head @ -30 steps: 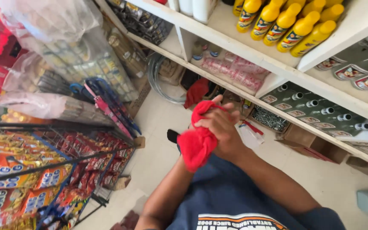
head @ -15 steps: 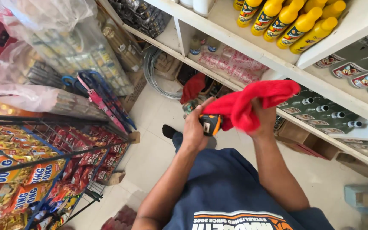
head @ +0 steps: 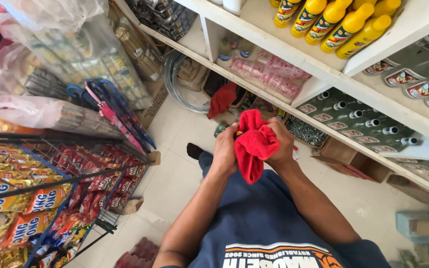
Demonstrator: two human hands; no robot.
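Both hands meet in front of the chest, above the pale tiled floor [head: 175, 183]. The left hand [head: 226, 149] has its fingers curled around a small dark object that is almost wholly hidden. The right hand [head: 280, 144] grips a crumpled bright red cloth [head: 253, 145], its fingers closed on the fabric, which is pressed against that object and hangs down between the wrists. Just beyond stands a white wooden shelf [head: 294, 57] carrying yellow plastic bottles [head: 341, 25].
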